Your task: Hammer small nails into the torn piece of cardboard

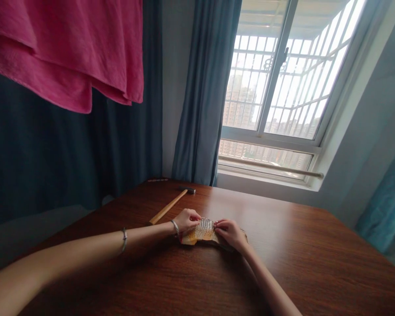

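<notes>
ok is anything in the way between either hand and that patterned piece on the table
Nothing visible is: the left hand and right hand are both already at the patterned piece. The hammer lies off to its left on the table, not between them.

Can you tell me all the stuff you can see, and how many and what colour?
table: 1, reddish brown, in front
hammer: 1, light wooden handle, dark head, on the table
dotted piece: 1, cream and orange, on the table; too small to identify
pink cloth: 1, pink, upper left
window: 1, pale frame, upper right
bars: many, pale, outside
buildings: several, brownish, outside
rod: 1, pale, across the window's bottom
dark curtain: 1, dark blue, left
window curtain: 1, grey-blue, beside the window
blue cloth: 1, blue, right edge
bracelets: 2, silvery, left arm
left hand: 1, bare, dotted piece's left
right hand: 1, bare, its right
</notes>
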A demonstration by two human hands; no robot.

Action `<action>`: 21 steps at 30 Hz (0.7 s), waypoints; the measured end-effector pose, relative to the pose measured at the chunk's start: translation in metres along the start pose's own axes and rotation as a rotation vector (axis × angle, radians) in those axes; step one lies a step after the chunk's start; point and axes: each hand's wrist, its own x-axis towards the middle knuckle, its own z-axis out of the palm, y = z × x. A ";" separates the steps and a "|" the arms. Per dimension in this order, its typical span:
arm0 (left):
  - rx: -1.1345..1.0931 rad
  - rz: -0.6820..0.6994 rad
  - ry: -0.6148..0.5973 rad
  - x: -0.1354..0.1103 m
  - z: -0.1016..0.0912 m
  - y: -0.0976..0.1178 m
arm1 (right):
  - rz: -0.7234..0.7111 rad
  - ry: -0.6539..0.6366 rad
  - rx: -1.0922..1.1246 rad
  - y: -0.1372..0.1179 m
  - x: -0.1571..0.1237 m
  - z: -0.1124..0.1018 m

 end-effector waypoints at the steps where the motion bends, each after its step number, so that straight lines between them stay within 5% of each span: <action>1: 0.004 0.008 0.009 -0.001 0.001 -0.001 | 0.000 0.008 0.001 0.000 -0.001 0.001; 16: -0.064 -0.074 0.127 -0.005 0.017 0.008 | 0.094 0.089 -0.126 -0.028 -0.012 0.001; 21: -0.168 -0.119 0.178 -0.003 0.023 0.015 | 0.176 0.139 -0.163 -0.019 -0.001 0.009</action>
